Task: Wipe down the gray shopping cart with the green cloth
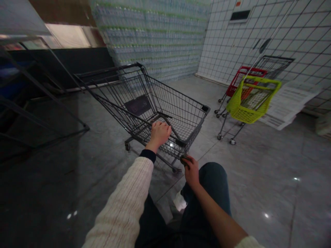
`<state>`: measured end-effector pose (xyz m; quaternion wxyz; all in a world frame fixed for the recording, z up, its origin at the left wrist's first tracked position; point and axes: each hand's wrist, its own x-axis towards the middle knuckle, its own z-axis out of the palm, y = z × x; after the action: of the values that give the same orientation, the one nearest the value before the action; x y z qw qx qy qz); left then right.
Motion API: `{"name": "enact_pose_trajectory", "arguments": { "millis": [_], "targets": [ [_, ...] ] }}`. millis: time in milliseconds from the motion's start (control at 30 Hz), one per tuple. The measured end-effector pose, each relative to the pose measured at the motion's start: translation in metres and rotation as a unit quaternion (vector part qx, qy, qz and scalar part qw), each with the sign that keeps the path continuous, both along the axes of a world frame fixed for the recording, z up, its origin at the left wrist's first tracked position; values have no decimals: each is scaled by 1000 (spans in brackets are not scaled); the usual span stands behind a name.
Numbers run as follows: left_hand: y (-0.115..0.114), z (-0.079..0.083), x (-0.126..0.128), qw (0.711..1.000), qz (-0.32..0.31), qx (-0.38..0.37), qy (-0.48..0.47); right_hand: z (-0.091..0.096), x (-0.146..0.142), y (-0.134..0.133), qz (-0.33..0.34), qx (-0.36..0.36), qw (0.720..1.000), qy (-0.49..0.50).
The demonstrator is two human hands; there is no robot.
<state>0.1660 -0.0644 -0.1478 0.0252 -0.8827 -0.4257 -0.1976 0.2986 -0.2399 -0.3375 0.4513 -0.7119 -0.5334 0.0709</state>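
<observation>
Shopping cart (138, 105): stands right ahead on the floor (258, 175).
Left hand (160, 132): fingers curl over its near rim!
Right hand (191, 168): fingers pinch a dark object (184, 159) by the front corner.

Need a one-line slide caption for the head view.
Left hand on the side of a wire shopping cart, right hand on a small dark object by its lower corner.

Free: shopping cart (141, 105) from above — open top; floor (207, 148) gap between cart and yellow trolley (243, 113) | Blocked: cart's wire sides; left hand (160, 132) on near rim; stacked bottles (155, 38) beyond
</observation>
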Motion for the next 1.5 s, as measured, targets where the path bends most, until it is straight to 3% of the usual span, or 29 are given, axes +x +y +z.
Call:
{"name": "enact_pose_trajectory", "arguments": {
  "millis": [200,300,367,500,567,633,933,1100,1267,1333,1400,1500],
  "targets": [
    [1,-3,1,1000,-3,17,5,11,-23,-6,23,-93,987,-126],
    [1,-4,2,1000,3,23,5,6,-38,-1,84,-123,972,-180],
    [1,-4,1,1000,4,22,6,5,-49,14,159,-127,947,-249],
    [1,-1,0,1000,-5,13,14,10,-60,60,292,-161,866,-372],
    [0,1,0,1000,-9,5,18,13,-58,75,323,-186,839,-396],
    [0,3,-1,1000,-13,-6,22,12,-52,79,324,-202,832,-403],
    [-3,0,5,1000,-17,-8,-11,0,-42,28,267,-265,838,-394],
    [-1,1,4,1000,-18,-12,-14,11,-39,39,269,-161,889,-334],
    [0,1,1,1000,-11,-9,0,4,-18,22,236,-162,910,-299],
    [0,1,2,1000,-8,-6,-1,-5,-9,6,179,-148,944,-235],
    [0,0,3,1000,-7,-3,-7,-16,-3,-3,71,-105,984,-127],
    [1,-1,5,1000,-8,-4,-8,-32,-5,2,-105,-4,994,36]
  ]
}}
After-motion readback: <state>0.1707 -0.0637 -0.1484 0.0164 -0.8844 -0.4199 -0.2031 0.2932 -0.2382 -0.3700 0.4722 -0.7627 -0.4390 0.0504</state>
